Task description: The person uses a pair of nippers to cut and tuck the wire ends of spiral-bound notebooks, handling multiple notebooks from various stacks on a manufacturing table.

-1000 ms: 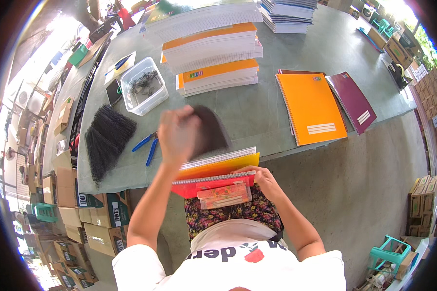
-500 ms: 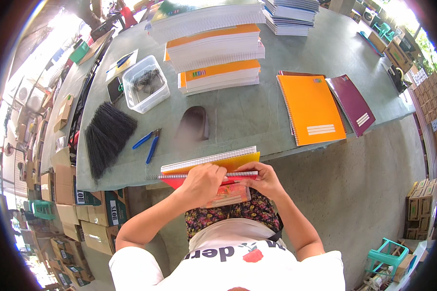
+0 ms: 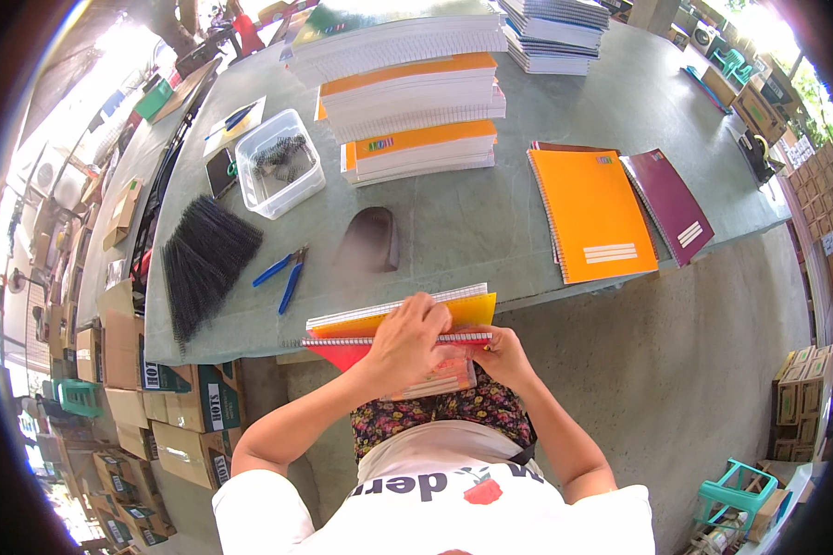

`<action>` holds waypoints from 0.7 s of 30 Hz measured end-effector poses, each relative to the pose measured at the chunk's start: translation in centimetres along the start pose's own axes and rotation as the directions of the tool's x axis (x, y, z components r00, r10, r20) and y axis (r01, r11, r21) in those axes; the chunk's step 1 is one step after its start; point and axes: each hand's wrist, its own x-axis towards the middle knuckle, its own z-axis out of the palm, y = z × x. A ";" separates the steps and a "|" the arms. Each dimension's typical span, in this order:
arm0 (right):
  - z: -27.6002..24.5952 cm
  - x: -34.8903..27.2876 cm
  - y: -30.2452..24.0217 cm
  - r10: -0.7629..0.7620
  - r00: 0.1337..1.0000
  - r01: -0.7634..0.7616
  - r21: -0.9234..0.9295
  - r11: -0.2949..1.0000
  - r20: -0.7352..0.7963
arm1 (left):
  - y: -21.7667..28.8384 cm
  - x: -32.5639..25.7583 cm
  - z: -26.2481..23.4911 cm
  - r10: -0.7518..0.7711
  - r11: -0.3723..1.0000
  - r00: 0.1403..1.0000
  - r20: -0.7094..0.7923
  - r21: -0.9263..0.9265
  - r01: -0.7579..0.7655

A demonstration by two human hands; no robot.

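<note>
A red-covered notebook (image 3: 333, 352) rests at my lap by the table's edge, with a coil along its upper edge. My left hand (image 3: 411, 335) is over the middle of that edge, fingers curled and pressed together; whatever lies under the fingertips is hidden. At the right end of the coil, my right hand (image 3: 503, 359) pinches the red notebook between thumb and fingers. Just behind it stands a yellow-orange notebook (image 3: 477, 311) with white page edges showing. A patterned, clear-looking cover (image 3: 449, 370) shows below the coil, partly behind my hands.
On the table lie blue-handled pliers (image 3: 292, 282), a dark rounded object (image 3: 375, 239), black coils (image 3: 208, 264) and a clear plastic box (image 3: 282, 190). Tall notebook stacks (image 3: 416, 157) stand at the back. Orange (image 3: 592, 213) and maroon notebooks (image 3: 671, 205) lie at the right.
My left hand has shifted up and to the right over the coil edge. My right hand has lowered slightly at the right end. The notebooks stay nearly in place.
</note>
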 end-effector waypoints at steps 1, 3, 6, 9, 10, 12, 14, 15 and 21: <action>0.2 0.0 0.2 -0.002 1.000 0.002 0.019 1.000 -0.023 | 0.4 0.3 0.5 -0.002 1.000 1.000 -0.003 0.000 0.002; 0.2 -0.1 0.5 -0.003 0.999 0.004 0.036 0.999 -0.044 | 1.3 1.0 1.8 0.188 0.972 0.966 -0.175 -0.111 -0.209; 0.0 -0.2 0.7 0.012 1.000 -0.014 -0.085 0.996 -0.022 | 1.0 1.4 2.7 0.217 0.965 0.975 -0.049 -0.144 -0.222; 0.4 -0.6 0.8 0.005 1.000 -0.006 -0.045 0.999 -0.026 | 0.8 1.4 2.3 0.224 0.941 0.973 -0.061 -0.245 -0.232; 0.7 -0.4 -0.1 -0.032 0.998 0.025 -0.122 0.992 -0.056 | 0.6 1.4 2.2 0.214 0.943 0.975 -0.063 -0.247 -0.223; 1.1 -0.6 -1.4 -0.068 0.995 0.053 -0.199 0.979 -0.068 | 0.1 1.4 2.1 0.126 0.928 0.992 -0.011 -0.352 -0.122; 1.3 -0.8 -2.5 -0.125 0.983 0.072 -0.346 0.935 -0.132 | 1.4 1.7 1.4 0.062 0.959 0.998 -0.004 -0.276 -0.061; 1.2 -0.7 -2.1 -0.129 0.985 0.083 -0.344 0.935 -0.113 | 2.0 1.9 1.4 0.009 0.979 1.000 0.010 -0.205 -0.007; -1.1 0.3 -2.6 -0.025 0.999 0.030 -0.208 0.978 0.029 | -0.2 2.6 -1.2 0.105 0.975 0.931 -0.349 -0.148 -0.165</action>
